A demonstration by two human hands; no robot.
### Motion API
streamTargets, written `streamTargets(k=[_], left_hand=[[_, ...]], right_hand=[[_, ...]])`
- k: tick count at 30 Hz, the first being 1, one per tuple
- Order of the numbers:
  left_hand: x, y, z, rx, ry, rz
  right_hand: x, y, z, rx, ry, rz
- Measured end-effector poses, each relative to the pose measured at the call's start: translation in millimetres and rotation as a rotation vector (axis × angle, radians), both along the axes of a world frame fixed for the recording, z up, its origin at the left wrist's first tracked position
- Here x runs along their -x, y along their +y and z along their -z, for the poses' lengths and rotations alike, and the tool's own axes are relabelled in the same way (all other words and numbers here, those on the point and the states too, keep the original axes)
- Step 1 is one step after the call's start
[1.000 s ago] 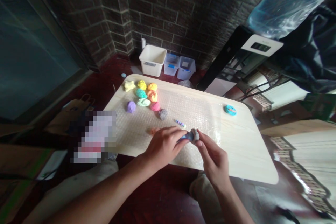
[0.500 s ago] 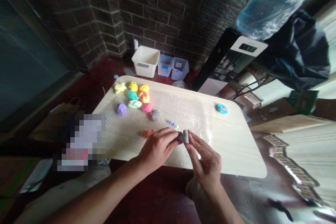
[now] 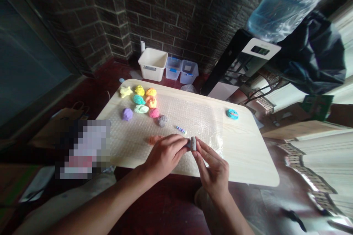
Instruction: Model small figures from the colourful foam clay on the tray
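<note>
Over the table's near edge my left hand (image 3: 167, 154) is closed on a dark blue-grey clay piece (image 3: 188, 144), mostly hidden by the fingers. A grey clay disc (image 3: 193, 144) touches its right end, standing on edge. My right hand (image 3: 213, 165) pinches that disc between thumb and fingertips. Just beyond the hands lies a short striped clay stick (image 3: 181, 129). An orange-brown clay lump (image 3: 153, 139) sits left of my left hand, partly covered by it. Farther back is a speckled grey clay lump (image 3: 162, 120).
Bubble wrap (image 3: 193, 112) covers the middle of the pale table (image 3: 248, 154). Several coloured clay lumps, including a purple one (image 3: 127, 114), lie at the left. A blue clay disc (image 3: 232, 114) sits at the far right. Plastic bins (image 3: 153, 65) stand on the floor behind.
The view has shifted, so the table appears farther left than a second ago. The grey disc has turned to show more of its edge. Both hands keep their hold.
</note>
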State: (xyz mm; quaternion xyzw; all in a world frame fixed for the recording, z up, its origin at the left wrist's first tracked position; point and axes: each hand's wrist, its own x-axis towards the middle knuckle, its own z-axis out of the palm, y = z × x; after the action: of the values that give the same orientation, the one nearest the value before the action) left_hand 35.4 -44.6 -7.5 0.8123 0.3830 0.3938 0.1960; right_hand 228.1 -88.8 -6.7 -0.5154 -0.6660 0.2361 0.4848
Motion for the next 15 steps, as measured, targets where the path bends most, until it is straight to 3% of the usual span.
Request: streamTargets(k=[11, 15], left_hand=[[-1.0, 0.5, -0.8, -0.027, 0.014, -0.001], [-4.4, -1.5, -7.2, 0.123, -0.063, -0.003]], right_hand=[[-1.6, 1.0, 6.3, -0.020, -0.033, -0.005], [-4.2, 3.2, 6.5, 0.120, 0.193, -0.012]])
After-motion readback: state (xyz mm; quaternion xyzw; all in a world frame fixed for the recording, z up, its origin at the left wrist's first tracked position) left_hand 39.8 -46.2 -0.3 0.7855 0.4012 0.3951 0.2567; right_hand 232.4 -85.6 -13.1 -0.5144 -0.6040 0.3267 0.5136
